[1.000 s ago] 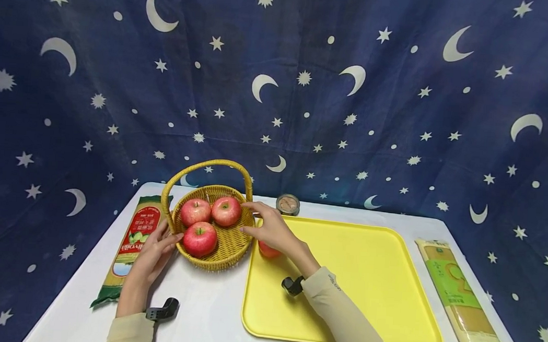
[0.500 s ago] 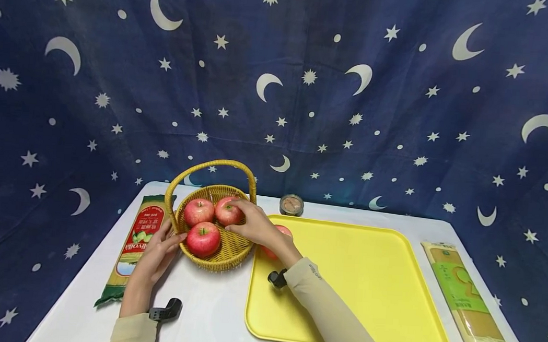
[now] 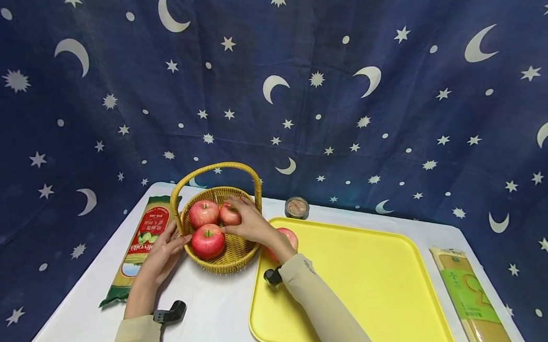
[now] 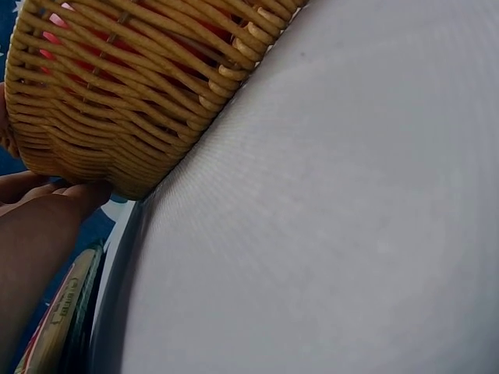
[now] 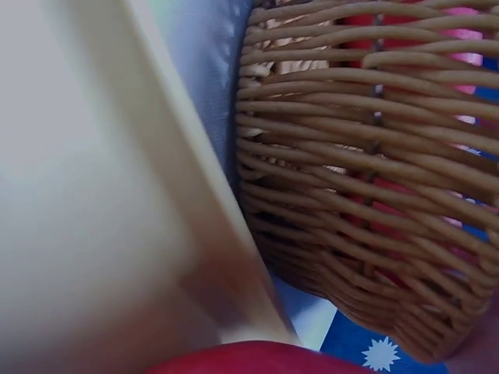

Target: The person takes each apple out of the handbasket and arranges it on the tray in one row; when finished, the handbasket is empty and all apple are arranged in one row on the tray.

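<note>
A yellow wicker basket (image 3: pixel 238 255) with a tall arched handle stands on the table, holding three red apples. My left hand (image 3: pixel 160 255) grips its left side, thumb at the rim and fingers along the outer weave (image 4: pixel 117 101). Reaching in from the right, my right hand (image 3: pixel 254 227) curls its fingers over the back right apple (image 3: pixel 230 215) and partly covers it. Its thumb lies close to the front apple (image 3: pixel 208 242); the back left apple (image 3: pixel 203 214) sits beside them. Another apple (image 3: pixel 291 237) rests on the yellow tray (image 3: pixel 365 297), partly behind my right wrist.
A pasta packet (image 3: pixel 140 241) lies left of the basket, and another long noodle packet (image 3: pixel 477 309) lies right of the tray. Behind the tray stands a small round jar (image 3: pixel 297 208). A dark blue curtain (image 3: pixel 335 101) with moons and stars hangs behind the table.
My right hand has moved left from the basket's right rim into it and closed over the back right apple. The left hand has kept its place at the basket's side.
</note>
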`<state>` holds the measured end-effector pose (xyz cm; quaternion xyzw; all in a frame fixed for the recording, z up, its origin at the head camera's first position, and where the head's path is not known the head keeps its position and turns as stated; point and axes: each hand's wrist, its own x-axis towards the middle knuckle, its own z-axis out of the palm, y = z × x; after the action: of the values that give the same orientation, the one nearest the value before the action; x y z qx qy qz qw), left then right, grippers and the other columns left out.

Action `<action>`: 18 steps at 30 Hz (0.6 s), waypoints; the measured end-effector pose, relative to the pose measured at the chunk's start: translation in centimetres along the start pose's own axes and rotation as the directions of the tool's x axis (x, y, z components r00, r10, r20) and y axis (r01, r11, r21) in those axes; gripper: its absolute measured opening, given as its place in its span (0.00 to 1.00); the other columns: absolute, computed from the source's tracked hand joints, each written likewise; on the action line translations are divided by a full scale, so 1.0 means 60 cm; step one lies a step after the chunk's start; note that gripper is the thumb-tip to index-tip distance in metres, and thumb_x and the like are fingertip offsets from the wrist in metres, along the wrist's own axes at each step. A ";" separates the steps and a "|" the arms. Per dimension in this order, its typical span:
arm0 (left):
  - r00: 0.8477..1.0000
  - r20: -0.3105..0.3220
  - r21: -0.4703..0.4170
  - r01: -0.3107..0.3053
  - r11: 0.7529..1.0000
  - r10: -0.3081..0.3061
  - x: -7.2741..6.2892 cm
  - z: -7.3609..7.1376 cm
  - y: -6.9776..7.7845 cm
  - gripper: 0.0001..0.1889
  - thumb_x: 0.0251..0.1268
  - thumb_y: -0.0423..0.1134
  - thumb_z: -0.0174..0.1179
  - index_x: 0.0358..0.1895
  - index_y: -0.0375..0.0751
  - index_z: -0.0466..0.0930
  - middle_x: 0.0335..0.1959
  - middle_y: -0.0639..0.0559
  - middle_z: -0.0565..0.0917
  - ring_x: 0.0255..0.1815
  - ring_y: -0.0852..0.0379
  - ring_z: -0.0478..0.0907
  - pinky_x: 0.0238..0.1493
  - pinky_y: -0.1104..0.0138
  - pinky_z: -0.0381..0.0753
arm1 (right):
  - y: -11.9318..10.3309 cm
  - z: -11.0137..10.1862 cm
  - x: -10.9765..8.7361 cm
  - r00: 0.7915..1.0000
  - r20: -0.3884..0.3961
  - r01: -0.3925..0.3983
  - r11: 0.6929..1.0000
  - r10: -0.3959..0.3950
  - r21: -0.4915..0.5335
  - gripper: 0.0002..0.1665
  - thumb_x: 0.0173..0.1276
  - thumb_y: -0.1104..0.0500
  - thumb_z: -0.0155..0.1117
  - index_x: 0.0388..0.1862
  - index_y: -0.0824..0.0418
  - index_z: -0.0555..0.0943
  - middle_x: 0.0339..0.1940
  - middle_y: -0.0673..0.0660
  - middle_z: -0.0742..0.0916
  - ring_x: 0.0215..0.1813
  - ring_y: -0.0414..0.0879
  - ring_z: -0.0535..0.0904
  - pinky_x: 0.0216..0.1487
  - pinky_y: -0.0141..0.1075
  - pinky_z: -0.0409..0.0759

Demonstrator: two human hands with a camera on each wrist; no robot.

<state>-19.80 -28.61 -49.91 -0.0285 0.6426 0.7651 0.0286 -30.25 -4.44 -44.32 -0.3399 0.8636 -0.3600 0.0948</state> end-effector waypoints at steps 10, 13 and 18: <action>0.999 -0.027 0.008 0.032 0.999 -0.032 0.002 0.003 0.000 0.45 0.75 0.34 0.54 0.85 0.48 0.34 0.87 0.47 0.40 0.86 0.46 0.40 0.79 0.53 0.52 | 0.002 0.011 0.012 1.000 0.023 0.006 0.979 -0.001 -0.206 0.43 0.62 0.65 0.70 0.77 0.57 0.69 0.83 0.58 0.64 0.83 0.58 0.55 0.81 0.53 0.62; 0.999 -0.026 0.008 0.032 0.999 -0.032 0.002 0.003 -0.001 0.45 0.75 0.34 0.53 0.85 0.48 0.34 0.87 0.48 0.39 0.86 0.46 0.40 0.80 0.53 0.51 | 0.001 0.013 0.011 1.000 0.011 0.009 0.968 -0.006 -0.250 0.43 0.61 0.66 0.71 0.76 0.56 0.70 0.82 0.59 0.65 0.81 0.59 0.56 0.79 0.53 0.65; 1.000 -0.018 0.005 0.023 1.000 -0.023 0.000 0.001 0.001 0.45 0.75 0.33 0.53 0.85 0.47 0.34 0.87 0.47 0.39 0.86 0.46 0.40 0.78 0.57 0.54 | -0.001 0.019 0.009 0.999 -0.036 0.029 0.961 -0.040 -0.277 0.40 0.60 0.66 0.71 0.73 0.57 0.72 0.76 0.60 0.70 0.77 0.61 0.61 0.76 0.53 0.69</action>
<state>-19.82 -28.53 -49.86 -0.0429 0.6444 0.7628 0.0318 -30.14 -5.46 -45.07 -0.3575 0.9010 -0.2446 0.0225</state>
